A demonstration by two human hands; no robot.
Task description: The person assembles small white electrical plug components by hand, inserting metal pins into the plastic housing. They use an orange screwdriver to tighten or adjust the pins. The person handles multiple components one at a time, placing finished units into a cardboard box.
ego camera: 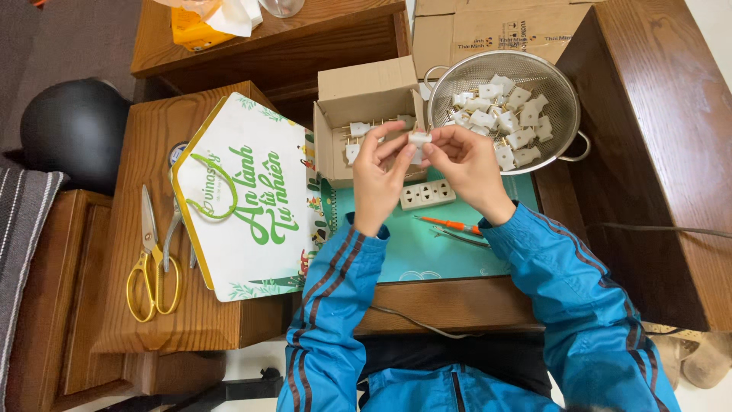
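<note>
- Teal mat (427, 248) covers a dark wooden desk (648, 191) at frame centre; a white socket strip (427, 194) and an orange-handled tool (451, 224) lie on it.
- Above, a cardboard box (358, 107) and a metal colander (526, 84) both hold white plugs.
- Left of centre, gold scissors (152, 267) lie beside a white-and-green carton (244, 198).
- Both forearms in blue sleeves rise from the lower edge; the left hand (379, 177) and right hand (467, 168) meet, fingertips pinching one small white plug (419, 139) between box and colander.
- Fingers hide most of the plug, so its prongs are hard to make out.
</note>
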